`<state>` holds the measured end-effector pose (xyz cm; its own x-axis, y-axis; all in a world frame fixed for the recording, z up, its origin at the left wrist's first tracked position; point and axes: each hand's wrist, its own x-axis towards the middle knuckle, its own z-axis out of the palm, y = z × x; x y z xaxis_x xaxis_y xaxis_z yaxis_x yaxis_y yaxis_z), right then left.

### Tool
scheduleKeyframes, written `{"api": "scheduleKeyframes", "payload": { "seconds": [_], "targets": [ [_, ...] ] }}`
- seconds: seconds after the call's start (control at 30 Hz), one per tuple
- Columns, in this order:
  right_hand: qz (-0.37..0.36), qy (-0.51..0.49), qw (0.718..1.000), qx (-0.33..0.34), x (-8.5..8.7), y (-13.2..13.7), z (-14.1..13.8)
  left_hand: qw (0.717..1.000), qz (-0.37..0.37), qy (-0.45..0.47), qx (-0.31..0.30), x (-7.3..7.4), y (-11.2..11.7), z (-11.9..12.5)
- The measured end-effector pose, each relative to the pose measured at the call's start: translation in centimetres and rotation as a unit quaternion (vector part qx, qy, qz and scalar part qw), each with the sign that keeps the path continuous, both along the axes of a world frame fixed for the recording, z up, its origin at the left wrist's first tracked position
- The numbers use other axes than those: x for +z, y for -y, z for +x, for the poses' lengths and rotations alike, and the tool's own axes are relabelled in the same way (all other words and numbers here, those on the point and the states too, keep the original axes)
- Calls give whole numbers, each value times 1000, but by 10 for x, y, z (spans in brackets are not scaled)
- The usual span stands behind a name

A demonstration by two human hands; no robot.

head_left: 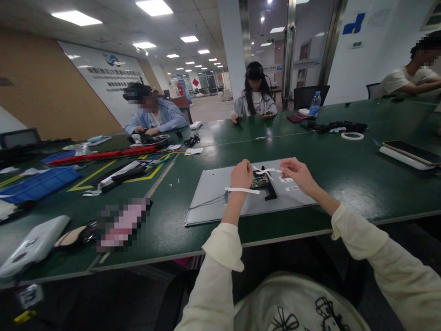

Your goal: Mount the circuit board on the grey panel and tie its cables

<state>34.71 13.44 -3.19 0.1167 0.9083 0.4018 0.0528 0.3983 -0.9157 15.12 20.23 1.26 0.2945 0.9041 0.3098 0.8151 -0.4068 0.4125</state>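
On the table in front of me lies a flat grey panel [210, 184], bearing a green circuit board [261, 181], a black L-shaped part [271, 192] and thin grey cables [210, 201]. My right hand [299, 174] pinches one end of a strip of white tape [272, 170] above the panel. The strip runs across to my left hand [242, 174], whose fingers are curled closed around its other end; the fingertips are mostly hidden. A second strip of white tape [243, 190] lies across my left wrist and sticks out on both sides.
A white tape roll [352, 136], a phone [411, 151] and a water bottle [314, 105] stand to the right. Leftward are a blue tray [41, 184], a white device [34, 246] and a pixelated pink item [124, 225]. Three people sit around the green table [234, 142].
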Motion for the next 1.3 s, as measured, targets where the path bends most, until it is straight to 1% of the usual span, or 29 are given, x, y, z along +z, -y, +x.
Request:
{"api": "scheduleKeyframes", "payload": {
  "seconds": [0.03, 0.07, 0.13, 0.17, 0.2, 0.23, 0.27, 0.37, 0.47, 0.6, 0.7, 0.8, 0.97, 1.1, 1.2, 1.3],
  "targets": [
    [-4, 4, 1000, -3, -1, 0, 4, 996, -65, 49, -21, 0, 0, -3],
    [-11, 11, 1000, -2, -2, -1, 7, 985, -137, 96, -47, 0, 1, -4],
    [-27, 29, 999, 7, -3, -1, 10, 941, -278, 162, -106, 0, 5, -5],
    [-34, 36, 999, 12, -4, -1, 10, 916, -333, 178, -134, 0, 8, -4],
    [-39, 43, 998, 15, -5, -1, 10, 897, -370, 185, -158, 0, 11, -4],
    [-41, 53, 998, 14, -5, -2, 9, 886, -388, 186, -174, -1, 13, -3],
    [-40, 67, 997, 7, -6, -2, 8, 883, -391, 183, -184, -3, 15, -3],
    [-33, 147, 988, -33, -8, -1, 7, 900, -352, 165, -196, -10, 15, -5],
    [-29, 240, 969, -57, -10, 1, 6, 912, -322, 141, -212, -20, 12, -11],
    [1, 332, 940, -76, -16, 2, 4, 938, -282, 83, -183, -29, 14, -15],
    [11, 368, 927, -76, -20, 1, 4, 957, -234, 38, -170, -30, 17, -13],
    [8, 376, 923, -82, -22, -1, 4, 971, -178, -3, -159, -31, 19, -9],
    [5, 388, 917, -93, -23, -1, 3, 979, -112, -69, -155, -33, 23, -6],
    [6, 415, 906, -87, -24, 0, 1, 981, -84, -103, -139, -35, 28, -5],
    [1, 452, 888, -84, -25, 1, -2, 981, -69, -132, -127, -37, 30, -2],
    [-21, 493, 865, -89, -23, 3, -6, 979, -59, -158, -116, -39, 31, 1]
  ]
}}
